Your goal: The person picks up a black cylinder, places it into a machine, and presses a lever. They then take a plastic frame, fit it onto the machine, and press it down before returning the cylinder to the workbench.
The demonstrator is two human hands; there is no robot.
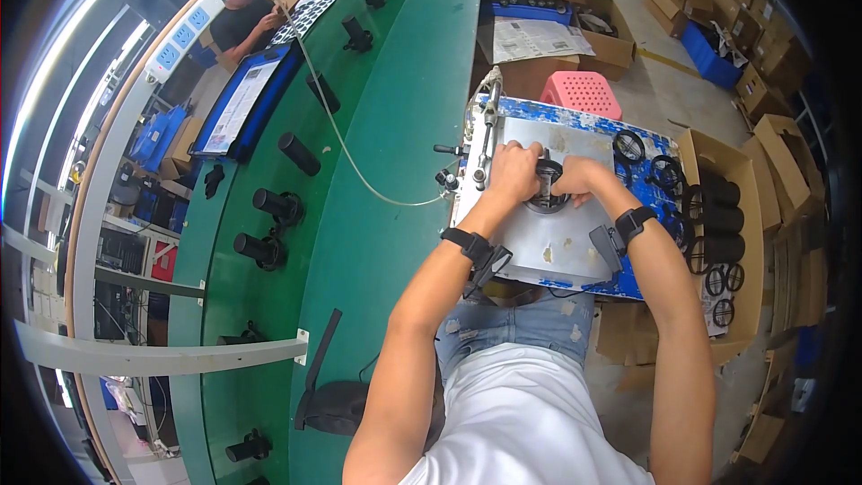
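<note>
Both my hands meet over a small round black part [548,187] that sits on a grey metal plate [557,242] of a blue worn work stand [642,171]. My left hand [514,172] grips the part from the left with curled fingers. My right hand [577,177] closes on it from the right. A black band with a small device sits on each wrist. How the part is seated under my fingers is hidden.
A lever tool [485,148] stands at the plate's left edge. Black rings [666,171] lie on the stand's right side; an open carton [723,216] holds black cylinders. A green conveyor belt [386,153] carries black cylindrical parts [277,205]. Another person [241,22] works far left; a pink stool [582,92] stands beyond.
</note>
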